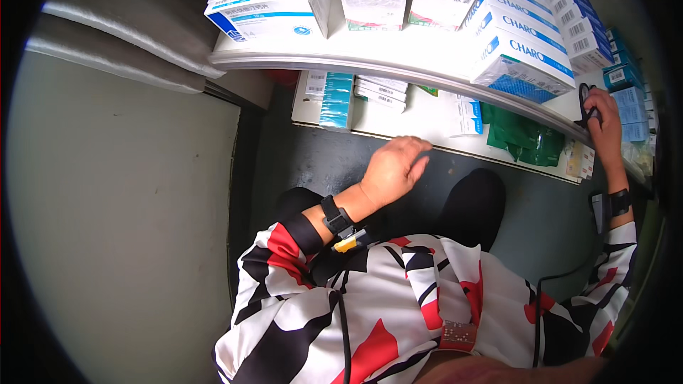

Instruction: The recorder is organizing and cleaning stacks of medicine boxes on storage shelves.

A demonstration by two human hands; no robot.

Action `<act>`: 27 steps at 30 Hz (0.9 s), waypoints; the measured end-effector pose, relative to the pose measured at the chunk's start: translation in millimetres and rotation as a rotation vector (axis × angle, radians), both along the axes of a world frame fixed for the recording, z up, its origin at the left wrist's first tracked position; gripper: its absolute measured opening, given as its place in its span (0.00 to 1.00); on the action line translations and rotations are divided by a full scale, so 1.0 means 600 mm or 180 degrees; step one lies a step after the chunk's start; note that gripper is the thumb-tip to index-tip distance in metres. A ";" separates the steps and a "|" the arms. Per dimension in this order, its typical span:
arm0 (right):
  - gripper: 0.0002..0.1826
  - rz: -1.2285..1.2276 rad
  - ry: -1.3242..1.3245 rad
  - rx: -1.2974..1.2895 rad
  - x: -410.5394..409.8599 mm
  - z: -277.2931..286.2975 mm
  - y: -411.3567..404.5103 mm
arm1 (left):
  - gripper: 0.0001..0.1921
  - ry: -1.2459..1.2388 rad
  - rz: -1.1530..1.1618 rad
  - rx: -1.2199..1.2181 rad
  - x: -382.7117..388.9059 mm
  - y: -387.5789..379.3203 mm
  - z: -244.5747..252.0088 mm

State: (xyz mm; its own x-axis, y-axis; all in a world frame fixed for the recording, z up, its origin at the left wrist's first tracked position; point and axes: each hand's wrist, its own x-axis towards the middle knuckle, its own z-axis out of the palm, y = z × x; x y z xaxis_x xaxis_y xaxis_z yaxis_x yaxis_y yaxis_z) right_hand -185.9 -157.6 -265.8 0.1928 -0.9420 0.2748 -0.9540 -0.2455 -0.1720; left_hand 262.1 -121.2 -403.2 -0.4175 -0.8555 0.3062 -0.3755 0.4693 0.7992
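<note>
My left hand (397, 168) hangs over the front edge of the lower shelf (395, 136), its fingers loosely bent and nothing seen in them. At the right, my right hand (602, 108) grips a dark looped object (586, 104), perhaps scissors handles, at the end of the upper shelf (405, 66). Rows of medicine boxes stand on that upper shelf: white-and-blue boxes (267, 24) at the left, two white boxes with pink and green bands (372, 5) in the middle, and blue-and-white boxes (528, 64) near my right hand.
The lower shelf holds teal boxes (336, 101), small white cartons (380, 93), blue-and-white boxes (466, 116) and green plastic packets (523, 136). Light blue boxes (632, 112) are stacked beyond my right hand. A grey panel (122, 170) and a grey curtain (133, 16) are at the left.
</note>
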 end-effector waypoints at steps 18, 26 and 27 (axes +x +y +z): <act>0.10 -0.0128 -0.0096 -0.0559 0.052 0.010 0.018 | 0.12 -0.0080 0.0987 -0.1942 0.035 -0.170 0.217; 0.09 -0.0089 -0.0169 -0.0709 0.053 0.003 0.012 | 0.11 -0.0173 0.1110 -0.2055 0.031 -0.185 0.218; 0.09 -0.0076 -0.0165 -0.0735 0.053 0.006 0.013 | 0.11 -0.0255 0.1192 -0.2073 0.030 -0.185 0.220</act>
State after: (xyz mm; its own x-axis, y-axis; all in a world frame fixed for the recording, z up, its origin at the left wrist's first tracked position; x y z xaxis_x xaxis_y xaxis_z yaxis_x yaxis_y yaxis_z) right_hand -154.2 -149.5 -262.3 0.1513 -0.8570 0.4926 -0.9514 -0.2616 -0.1628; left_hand 280.3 -232.3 -271.1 -0.1766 -0.6012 0.7793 -0.6482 0.6669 0.3676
